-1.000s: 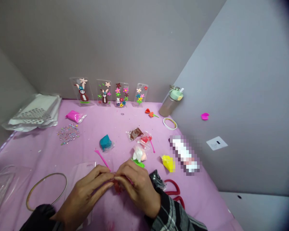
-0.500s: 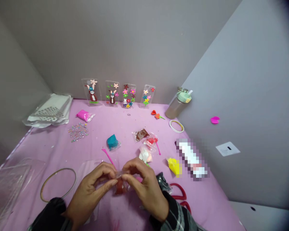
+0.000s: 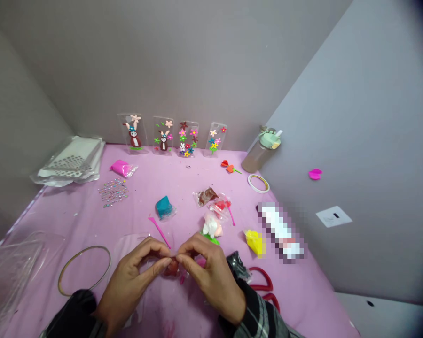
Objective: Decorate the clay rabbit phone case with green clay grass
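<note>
My left hand [image 3: 134, 277] and my right hand [image 3: 211, 274] meet at the near middle of the pink table [image 3: 144, 188]. Both pinch a small clear bag of dark red clay [image 3: 171, 267] between thumbs and forefingers, just above the tabletop. A clear phone case [image 3: 130, 244] lies flat under my left hand. A pink plastic tool [image 3: 159, 231] lies just beyond my fingers.
Bags of clay lie ahead: teal [image 3: 164, 207], brown [image 3: 207, 195], red [image 3: 221, 206], white [image 3: 211, 227], yellow [image 3: 255, 241], black [image 3: 237, 263], pink [image 3: 121, 167]. Several decorated phone cases [image 3: 162, 136] lean on the back wall. A metal ring [image 3: 84, 268], gem stickers [image 3: 113, 191], tape roll [image 3: 258, 183] and bottle [image 3: 261, 150] are around.
The red clay bag has drawn up closer between my fingertips and my hands have closed in slightly on it. The view has barely shifted since half a second ago.
</note>
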Available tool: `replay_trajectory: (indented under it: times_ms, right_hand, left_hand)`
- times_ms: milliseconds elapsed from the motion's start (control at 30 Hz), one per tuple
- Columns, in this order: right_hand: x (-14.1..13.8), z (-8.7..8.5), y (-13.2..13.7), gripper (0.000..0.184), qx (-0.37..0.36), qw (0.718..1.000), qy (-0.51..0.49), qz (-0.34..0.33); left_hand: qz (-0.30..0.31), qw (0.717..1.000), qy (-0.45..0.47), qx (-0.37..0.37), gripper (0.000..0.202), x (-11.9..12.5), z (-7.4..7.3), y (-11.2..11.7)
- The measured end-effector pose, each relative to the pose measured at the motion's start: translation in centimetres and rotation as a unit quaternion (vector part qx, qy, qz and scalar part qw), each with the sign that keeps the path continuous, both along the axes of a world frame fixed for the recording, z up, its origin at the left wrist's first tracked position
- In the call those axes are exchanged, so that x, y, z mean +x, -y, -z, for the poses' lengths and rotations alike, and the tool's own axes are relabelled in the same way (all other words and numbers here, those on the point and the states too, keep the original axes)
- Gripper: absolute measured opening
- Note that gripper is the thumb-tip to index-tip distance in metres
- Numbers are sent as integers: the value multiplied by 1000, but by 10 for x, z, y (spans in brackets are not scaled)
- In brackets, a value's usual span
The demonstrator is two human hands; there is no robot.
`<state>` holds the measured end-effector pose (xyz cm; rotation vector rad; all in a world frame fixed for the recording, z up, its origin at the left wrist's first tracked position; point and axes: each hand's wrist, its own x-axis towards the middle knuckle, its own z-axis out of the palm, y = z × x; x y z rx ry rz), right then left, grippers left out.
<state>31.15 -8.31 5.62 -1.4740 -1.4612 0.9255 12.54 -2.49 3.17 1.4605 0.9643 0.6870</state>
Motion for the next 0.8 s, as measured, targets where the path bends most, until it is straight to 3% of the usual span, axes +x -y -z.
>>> replay_trajectory:
  times_ms: [267,533,667,800]
  right_hand:
    - [-2,-3,1,18,6,1000,-8,-15]
    - [0,-3,-2,16,-15,999,-46,19]
    - [4,-5,-3,35,-26,997,-66,-20]
    - [8,-4,-6,44,-90,980,-161,-78]
  left_hand:
    - [2,999,-12,53,18,-4,2,0]
    - [-29,990,71,-116,21,4,-5,0]
    - [-33,987,95,-129,25,4,-5,-1]
    - [-21,990,76,-113,23,-2,2,-1]
